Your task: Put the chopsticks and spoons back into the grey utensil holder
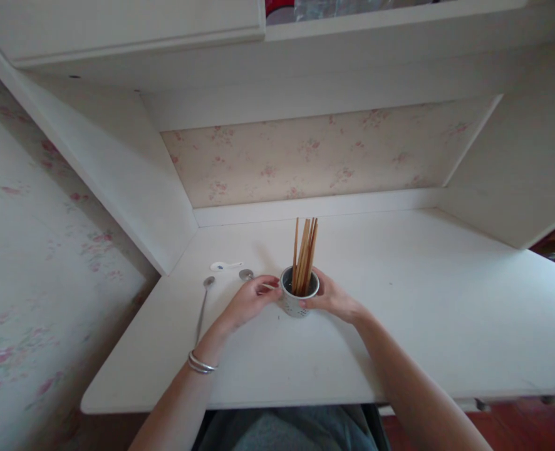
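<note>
A light perforated utensil holder [295, 307] stands upright on the white table, with several wooden chopsticks [304, 257] leaning in it. My right hand [329, 297] wraps round the holder's right side. At its left side my left hand [256, 299] is closed, fingertips close to the rim. A pale thin strip shows between those fingers, in line with the bowl of a metal spoon [246, 274], and looks like its handle. Left of this hand lies a long-handled metal spoon [205, 307]. Behind it rests a white soup spoon [225, 266] with a blue mark.
The white table [428, 313] has a rounded front left corner. White side panels [113, 163] flank it, and an overhead cabinet [306, 69] hangs above. Flowered wallpaper [306, 156] covers the back and left walls.
</note>
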{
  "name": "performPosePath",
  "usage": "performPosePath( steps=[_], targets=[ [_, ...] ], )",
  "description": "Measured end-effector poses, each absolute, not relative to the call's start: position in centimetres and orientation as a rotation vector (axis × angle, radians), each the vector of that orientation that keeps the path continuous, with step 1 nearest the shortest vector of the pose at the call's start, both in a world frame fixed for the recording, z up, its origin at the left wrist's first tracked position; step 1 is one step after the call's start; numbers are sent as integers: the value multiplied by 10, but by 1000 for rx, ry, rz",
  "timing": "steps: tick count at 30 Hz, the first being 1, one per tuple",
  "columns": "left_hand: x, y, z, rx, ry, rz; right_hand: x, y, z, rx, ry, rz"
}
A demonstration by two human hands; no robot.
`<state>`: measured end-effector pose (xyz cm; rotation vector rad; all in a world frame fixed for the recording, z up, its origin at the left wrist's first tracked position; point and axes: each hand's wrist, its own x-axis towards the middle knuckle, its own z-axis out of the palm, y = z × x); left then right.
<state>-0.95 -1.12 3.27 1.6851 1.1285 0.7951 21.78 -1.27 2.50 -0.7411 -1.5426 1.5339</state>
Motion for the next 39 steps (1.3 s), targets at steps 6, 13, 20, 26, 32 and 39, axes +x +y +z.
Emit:
performPosePath(
  steps=[6, 13, 20, 26, 32, 39],
  targets=[
    [-30, 8, 25, 2082, 1972, 380, 222, -9, 26, -700, -1532, 1580],
    [-15, 25, 17, 2079, 2164, 86, 221, -8, 24, -675, -1498, 1612],
    [-13, 35, 14, 2104, 2070, 65, 220, -10, 26, -642, -1505, 1625],
    [-11, 32, 31, 2173, 1987, 229, 221, -9, 24, -651, -1487, 1641],
    [-12, 15, 83, 1944, 1562, 977, 220, -10, 27, -648, -1497, 1640],
    [8, 3, 117, 1862, 1383, 1260, 220, -11, 30, -661, -1520, 1599]
  ],
)
